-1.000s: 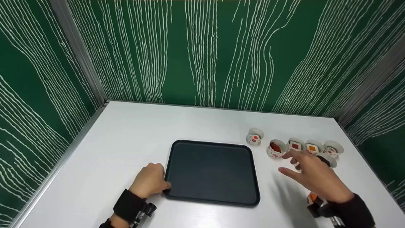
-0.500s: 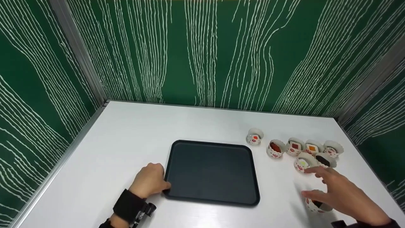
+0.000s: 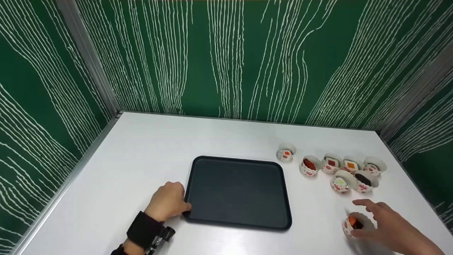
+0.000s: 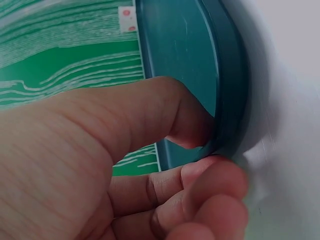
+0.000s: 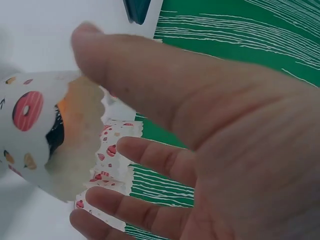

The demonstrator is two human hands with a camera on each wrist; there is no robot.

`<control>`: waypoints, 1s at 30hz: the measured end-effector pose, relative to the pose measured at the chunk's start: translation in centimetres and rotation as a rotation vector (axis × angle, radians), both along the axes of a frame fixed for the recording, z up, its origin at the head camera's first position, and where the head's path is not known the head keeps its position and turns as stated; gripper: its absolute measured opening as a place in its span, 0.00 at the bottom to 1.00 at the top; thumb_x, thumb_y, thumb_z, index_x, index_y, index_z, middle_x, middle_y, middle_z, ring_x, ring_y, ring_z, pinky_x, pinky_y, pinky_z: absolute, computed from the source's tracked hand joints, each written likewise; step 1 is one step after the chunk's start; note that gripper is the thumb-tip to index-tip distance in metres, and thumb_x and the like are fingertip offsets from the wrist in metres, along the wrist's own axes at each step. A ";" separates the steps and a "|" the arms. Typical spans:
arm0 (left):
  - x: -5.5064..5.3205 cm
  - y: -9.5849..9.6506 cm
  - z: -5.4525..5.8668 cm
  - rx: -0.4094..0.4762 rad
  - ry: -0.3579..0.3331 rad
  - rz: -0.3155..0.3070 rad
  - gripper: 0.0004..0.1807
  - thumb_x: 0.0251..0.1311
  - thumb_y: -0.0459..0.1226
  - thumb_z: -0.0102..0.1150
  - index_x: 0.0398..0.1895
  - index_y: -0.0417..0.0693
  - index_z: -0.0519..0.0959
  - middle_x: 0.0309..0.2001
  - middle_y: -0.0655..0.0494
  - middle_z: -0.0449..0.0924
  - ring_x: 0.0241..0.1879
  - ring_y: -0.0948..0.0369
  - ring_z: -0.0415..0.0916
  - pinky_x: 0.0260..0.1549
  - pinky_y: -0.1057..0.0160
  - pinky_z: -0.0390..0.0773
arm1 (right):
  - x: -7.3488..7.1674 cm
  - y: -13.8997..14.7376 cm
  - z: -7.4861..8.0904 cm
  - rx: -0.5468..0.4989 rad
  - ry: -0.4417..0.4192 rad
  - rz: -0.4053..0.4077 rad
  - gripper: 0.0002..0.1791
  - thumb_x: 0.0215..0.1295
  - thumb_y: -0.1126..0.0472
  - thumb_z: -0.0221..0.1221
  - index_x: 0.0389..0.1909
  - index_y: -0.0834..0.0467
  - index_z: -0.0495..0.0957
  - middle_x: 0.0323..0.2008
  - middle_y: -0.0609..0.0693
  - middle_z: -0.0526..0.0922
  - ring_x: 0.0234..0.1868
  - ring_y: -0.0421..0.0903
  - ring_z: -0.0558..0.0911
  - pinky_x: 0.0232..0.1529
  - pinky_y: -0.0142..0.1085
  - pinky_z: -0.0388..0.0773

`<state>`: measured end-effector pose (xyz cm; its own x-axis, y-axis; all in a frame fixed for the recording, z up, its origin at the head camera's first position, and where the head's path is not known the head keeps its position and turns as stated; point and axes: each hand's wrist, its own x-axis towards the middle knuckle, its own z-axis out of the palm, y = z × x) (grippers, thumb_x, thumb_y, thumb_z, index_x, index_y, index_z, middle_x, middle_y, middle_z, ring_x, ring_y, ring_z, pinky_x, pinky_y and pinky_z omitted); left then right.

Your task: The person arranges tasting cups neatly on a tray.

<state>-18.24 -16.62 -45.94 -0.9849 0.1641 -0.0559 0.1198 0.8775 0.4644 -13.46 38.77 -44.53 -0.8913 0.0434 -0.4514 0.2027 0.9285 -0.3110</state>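
Observation:
In the head view my left hand [image 3: 166, 202] pinches the near left rim of a dark tray [image 3: 237, 193] lying flat on the white table. The left wrist view shows the thumb over the tray's rim [image 4: 232, 70] and the fingers curled below it. My right hand [image 3: 394, 226] hovers at a patterned paper baking cup [image 3: 347, 226], with thumb and fingers spread. Inside that cup lies something orange and black [image 3: 355, 222]. In the right wrist view the thumb is over the cup's [image 5: 27, 140] scalloped mouth, and the fingers extend past it, uncurled.
Beyond the right hand stand several similar paper cups, including one with a pale green-topped piece [image 3: 341, 182], one with a dark piece [image 3: 364, 180] and one with a red piece [image 3: 309, 164]. Another cup [image 3: 286, 152] stands apart, behind the tray. A green white-lined wall [image 3: 226, 63] encloses the table.
My right hand has moved back from the group of cups, toward the near right, and is now at the nearest cup. The left hand and tray have stayed put.

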 end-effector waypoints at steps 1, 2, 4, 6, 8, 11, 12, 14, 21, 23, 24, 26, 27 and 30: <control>0.0 -0.1 0.0 0.003 -0.001 0.001 0.22 0.44 0.31 0.77 0.12 0.49 0.69 0.14 0.57 0.71 0.17 0.59 0.66 0.20 0.62 0.62 | 0.0 0.0 -0.1 -0.006 -0.006 0.002 0.59 0.52 0.38 0.80 0.75 0.67 0.64 0.58 0.80 0.71 0.51 0.66 0.80 0.48 0.61 0.88; 0.1 -0.1 0.0 0.004 -0.004 0.003 0.22 0.44 0.31 0.77 0.12 0.50 0.68 0.14 0.57 0.70 0.17 0.59 0.66 0.19 0.62 0.61 | 0.0 -0.1 -0.3 -0.014 -0.015 0.001 0.59 0.52 0.39 0.80 0.75 0.66 0.64 0.59 0.80 0.71 0.50 0.66 0.80 0.48 0.61 0.88; 0.2 -0.2 0.0 0.003 -0.004 0.006 0.22 0.44 0.31 0.77 0.12 0.50 0.68 0.14 0.57 0.70 0.17 0.59 0.66 0.20 0.62 0.61 | -0.1 -0.3 -0.5 -0.018 -0.027 0.003 0.58 0.52 0.41 0.81 0.75 0.65 0.64 0.58 0.78 0.72 0.49 0.63 0.81 0.49 0.61 0.88; 0.2 -0.3 0.0 0.002 0.002 0.008 0.22 0.44 0.32 0.77 0.13 0.50 0.68 0.15 0.57 0.70 0.18 0.59 0.66 0.20 0.62 0.61 | -0.2 -0.3 -0.7 -0.020 -0.038 0.005 0.57 0.53 0.43 0.81 0.75 0.65 0.63 0.58 0.78 0.73 0.47 0.60 0.81 0.49 0.61 0.88; 0.3 -0.2 0.0 0.005 0.004 0.006 0.21 0.44 0.33 0.77 0.14 0.50 0.69 0.16 0.57 0.71 0.18 0.59 0.67 0.21 0.61 0.62 | -0.2 -0.2 -0.9 -0.013 -0.045 0.003 0.56 0.53 0.45 0.82 0.75 0.65 0.64 0.57 0.77 0.74 0.46 0.58 0.81 0.49 0.62 0.87; 0.3 -0.2 0.0 0.013 0.012 0.001 0.20 0.43 0.33 0.78 0.15 0.49 0.70 0.17 0.56 0.72 0.19 0.58 0.68 0.21 0.61 0.63 | -0.3 0.0 -1.3 -0.008 -0.061 0.005 0.53 0.53 0.48 0.82 0.73 0.66 0.65 0.56 0.74 0.77 0.45 0.56 0.81 0.50 0.61 0.87; 0.3 -0.3 -0.1 0.016 0.012 0.000 0.20 0.44 0.33 0.77 0.15 0.49 0.70 0.17 0.56 0.72 0.19 0.58 0.68 0.21 0.61 0.63 | -0.4 0.1 -1.5 -0.002 -0.063 0.014 0.52 0.53 0.48 0.82 0.71 0.67 0.66 0.55 0.72 0.78 0.45 0.56 0.80 0.51 0.60 0.87; 0.2 -0.3 -0.3 0.018 0.016 -0.003 0.19 0.43 0.33 0.77 0.15 0.49 0.70 0.17 0.56 0.72 0.19 0.58 0.69 0.21 0.60 0.64 | -0.7 0.3 -1.9 0.007 -0.069 0.027 0.49 0.52 0.49 0.82 0.68 0.67 0.70 0.54 0.67 0.80 0.45 0.53 0.79 0.53 0.59 0.87; -0.2 -0.6 -0.5 -0.024 0.019 -0.028 0.15 0.47 0.35 0.76 0.22 0.44 0.75 0.21 0.53 0.76 0.21 0.56 0.72 0.22 0.55 0.70 | -1.4 0.9 -2.9 -0.003 -0.095 0.017 0.46 0.49 0.49 0.83 0.63 0.68 0.74 0.52 0.61 0.81 0.45 0.52 0.79 0.54 0.59 0.87; 0.1 -0.5 0.0 -0.016 0.015 -0.024 0.14 0.47 0.34 0.77 0.26 0.42 0.76 0.23 0.51 0.78 0.22 0.55 0.74 0.23 0.55 0.71 | -1.5 1.0 -2.9 -0.007 -0.100 0.016 0.45 0.49 0.50 0.83 0.62 0.67 0.74 0.52 0.61 0.81 0.45 0.52 0.79 0.54 0.58 0.87; 0.1 -0.5 0.1 -0.016 0.018 -0.025 0.14 0.47 0.34 0.77 0.27 0.42 0.77 0.23 0.50 0.79 0.22 0.54 0.74 0.23 0.55 0.71 | -1.5 1.0 -2.9 -0.009 -0.101 0.019 0.44 0.50 0.50 0.83 0.62 0.67 0.75 0.52 0.60 0.81 0.45 0.52 0.79 0.54 0.58 0.87; 0.2 -0.4 0.2 -0.019 0.029 -0.024 0.14 0.48 0.34 0.77 0.29 0.41 0.78 0.24 0.49 0.80 0.22 0.55 0.74 0.23 0.55 0.71 | -1.5 0.9 -2.7 -0.003 -0.099 0.038 0.39 0.52 0.51 0.81 0.60 0.66 0.76 0.51 0.58 0.81 0.45 0.51 0.78 0.53 0.57 0.87; 0.2 -0.3 0.3 -0.021 0.034 -0.023 0.15 0.49 0.35 0.78 0.30 0.41 0.78 0.24 0.49 0.80 0.22 0.55 0.74 0.23 0.55 0.71 | -1.5 0.9 -2.6 0.001 -0.097 0.050 0.37 0.54 0.52 0.80 0.60 0.65 0.77 0.51 0.57 0.81 0.45 0.51 0.78 0.53 0.56 0.87; 0.1 -0.3 0.3 -0.022 0.040 -0.015 0.17 0.56 0.39 0.79 0.30 0.41 0.78 0.23 0.51 0.78 0.21 0.56 0.73 0.22 0.57 0.69 | -1.5 0.7 -2.2 0.014 -0.088 0.076 0.32 0.57 0.53 0.77 0.58 0.66 0.79 0.50 0.56 0.81 0.45 0.50 0.77 0.52 0.55 0.86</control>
